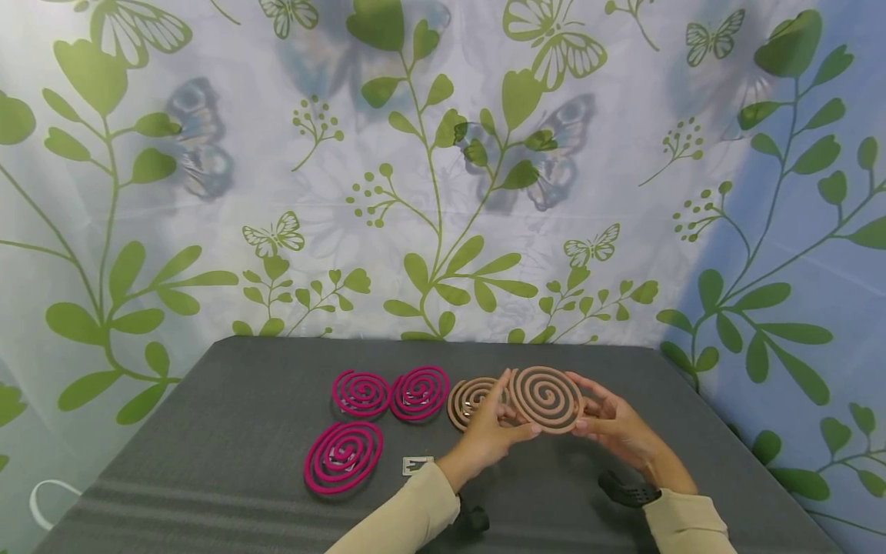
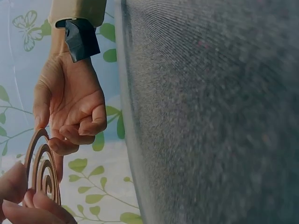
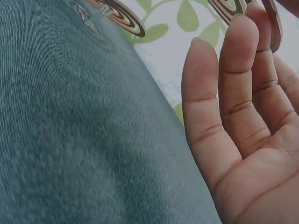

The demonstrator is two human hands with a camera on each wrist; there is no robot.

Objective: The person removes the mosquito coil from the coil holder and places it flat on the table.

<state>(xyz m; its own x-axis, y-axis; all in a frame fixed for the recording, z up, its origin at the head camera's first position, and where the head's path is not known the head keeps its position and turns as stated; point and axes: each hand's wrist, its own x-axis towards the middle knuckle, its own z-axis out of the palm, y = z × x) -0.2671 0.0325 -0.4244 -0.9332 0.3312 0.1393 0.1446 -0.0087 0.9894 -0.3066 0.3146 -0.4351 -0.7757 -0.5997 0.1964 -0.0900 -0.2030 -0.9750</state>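
- Biggest first: we see a patterned curtain (image 1: 443,177) behind everything, pale, with green leaves and butterflies.
- Dark grey table (image 1: 228,454) in front of it; we see all the coils on or above it.
- Two light beige sleeves (image 1: 398,515), reaching in from the near edge.
- Left hand (image 1: 484,435): we mark thumb and fingers pinching the left edge of the held tan coil.
- Right hand (image 1: 623,431): thumb and fingers pinch the opposite edge; we see the spare fingers (image 2: 70,134) loosely bent in the left wrist view.
- Held tan coil (image 1: 547,395): flat spiral, off the table, upright-ish between both hands, face toward the head camera.
- Three pink coils on the table, left of the hands: we get a near one (image 1: 341,454), a far-left one (image 1: 362,391) and a far-right one (image 1: 419,389); the far two sit side by side, about touching.
- Second tan coil (image 1: 462,404), on the table, just right of the far-right pink; we lose part of it behind the left hand.
- Black wrist piece (image 1: 626,490) on the right wrist; we spot another dark one (image 1: 474,519) by the left.
- Small flat plate (image 1: 418,465) with a dark cut-out, lying near the left sleeve.
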